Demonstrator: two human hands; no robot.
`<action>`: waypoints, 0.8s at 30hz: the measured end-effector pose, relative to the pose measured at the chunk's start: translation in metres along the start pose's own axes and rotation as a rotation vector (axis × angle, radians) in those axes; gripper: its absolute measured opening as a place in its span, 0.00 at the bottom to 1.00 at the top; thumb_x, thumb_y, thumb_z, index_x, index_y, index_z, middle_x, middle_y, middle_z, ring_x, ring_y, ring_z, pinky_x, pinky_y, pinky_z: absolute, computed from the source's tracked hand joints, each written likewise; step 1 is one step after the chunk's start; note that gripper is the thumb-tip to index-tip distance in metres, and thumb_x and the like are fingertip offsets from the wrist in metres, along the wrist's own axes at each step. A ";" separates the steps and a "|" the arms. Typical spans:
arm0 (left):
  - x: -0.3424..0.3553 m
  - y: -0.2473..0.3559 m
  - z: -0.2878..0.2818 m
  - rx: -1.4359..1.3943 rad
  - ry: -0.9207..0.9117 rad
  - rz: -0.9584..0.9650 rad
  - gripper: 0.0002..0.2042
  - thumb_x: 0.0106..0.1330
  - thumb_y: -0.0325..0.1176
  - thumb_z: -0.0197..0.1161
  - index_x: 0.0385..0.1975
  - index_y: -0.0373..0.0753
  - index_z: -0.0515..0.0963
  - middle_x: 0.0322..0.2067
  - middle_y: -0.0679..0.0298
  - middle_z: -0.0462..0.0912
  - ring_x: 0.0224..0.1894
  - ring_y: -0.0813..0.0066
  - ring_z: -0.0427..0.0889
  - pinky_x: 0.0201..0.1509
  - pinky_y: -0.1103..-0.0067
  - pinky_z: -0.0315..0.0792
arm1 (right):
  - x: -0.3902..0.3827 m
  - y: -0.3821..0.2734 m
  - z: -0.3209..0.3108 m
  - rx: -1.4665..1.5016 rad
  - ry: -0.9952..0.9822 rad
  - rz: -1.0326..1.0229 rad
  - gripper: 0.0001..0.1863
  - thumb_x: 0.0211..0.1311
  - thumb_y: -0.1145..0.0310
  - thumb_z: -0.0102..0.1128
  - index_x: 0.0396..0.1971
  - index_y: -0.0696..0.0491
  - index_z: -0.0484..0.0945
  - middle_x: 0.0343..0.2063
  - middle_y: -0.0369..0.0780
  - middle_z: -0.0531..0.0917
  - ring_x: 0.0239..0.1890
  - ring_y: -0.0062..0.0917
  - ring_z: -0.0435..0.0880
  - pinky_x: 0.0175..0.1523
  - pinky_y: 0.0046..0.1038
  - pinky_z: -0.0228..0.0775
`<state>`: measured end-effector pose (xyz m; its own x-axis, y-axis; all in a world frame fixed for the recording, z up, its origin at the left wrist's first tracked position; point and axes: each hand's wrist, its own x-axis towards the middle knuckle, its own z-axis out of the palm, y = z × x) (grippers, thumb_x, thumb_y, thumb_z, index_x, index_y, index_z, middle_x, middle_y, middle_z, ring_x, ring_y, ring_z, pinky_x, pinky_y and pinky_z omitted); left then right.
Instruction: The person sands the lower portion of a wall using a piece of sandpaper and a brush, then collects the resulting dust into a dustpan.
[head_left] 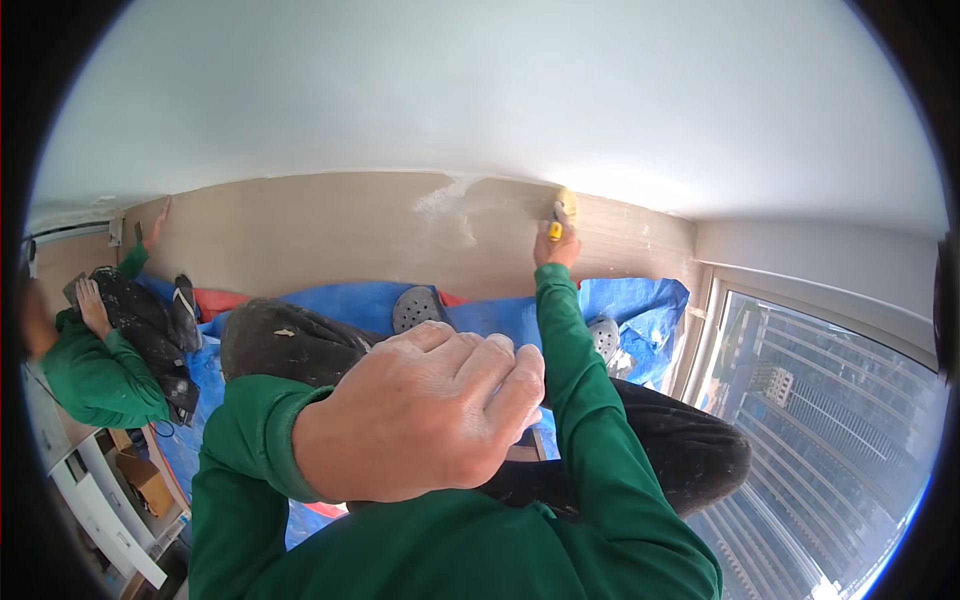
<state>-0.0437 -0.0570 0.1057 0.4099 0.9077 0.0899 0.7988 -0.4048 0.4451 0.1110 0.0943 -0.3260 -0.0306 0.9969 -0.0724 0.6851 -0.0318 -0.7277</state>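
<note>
My right arm (585, 375) reaches forward over the blue sheeting. My right hand (562, 248) is closed round a yellow hand tool (567, 205) with a pale yellow head; its exact kind is too small to tell. The tool's head sits where a brown wood-look surface (300, 225) meets a large white wall (480, 90). Close to the camera, my left hand (420, 420) is held over my lap with fingers curled and whitish dust on the knuckles. Anything inside that fist is hidden from view.
Pale dust (450, 200) marks the brown surface. Blue sheeting (350, 305) lies under my grey clogs (413, 310). At left a co-worker in a green top (95, 375) sits near shelving with a cardboard box (145, 482). A large window (810, 420) is at right.
</note>
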 end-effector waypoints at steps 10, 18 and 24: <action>-0.027 0.022 0.016 0.014 0.068 0.154 0.15 0.48 0.33 0.62 0.30 0.25 0.76 0.21 0.58 0.75 0.22 0.70 0.76 0.23 0.78 0.70 | -0.031 -0.101 -0.064 0.468 -0.144 -0.115 0.22 0.54 0.76 0.58 0.51 0.57 0.78 0.44 0.45 0.83 0.45 0.29 0.83 0.53 0.27 0.73; -0.033 0.027 0.018 0.045 0.223 0.149 0.14 0.47 0.34 0.60 0.24 0.26 0.76 0.18 0.57 0.76 0.20 0.72 0.74 0.22 0.80 0.66 | -0.129 -0.148 0.068 0.601 -0.610 -0.063 0.21 0.54 0.71 0.62 0.50 0.57 0.79 0.36 0.42 0.84 0.41 0.23 0.82 0.44 0.25 0.75; -0.032 0.014 0.013 0.025 0.201 0.111 0.13 0.49 0.35 0.60 0.24 0.27 0.76 0.18 0.55 0.77 0.20 0.70 0.75 0.22 0.78 0.67 | -0.150 -0.138 0.115 0.153 -0.877 -0.314 0.19 0.49 0.65 0.64 0.44 0.50 0.83 0.37 0.47 0.86 0.40 0.34 0.86 0.49 0.29 0.74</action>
<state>-0.0396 -0.0936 0.0976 0.4022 0.8600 0.3139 0.7654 -0.5040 0.4001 -0.0622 -0.0591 -0.2929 -0.7770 0.5538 -0.2993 0.4510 0.1580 -0.8784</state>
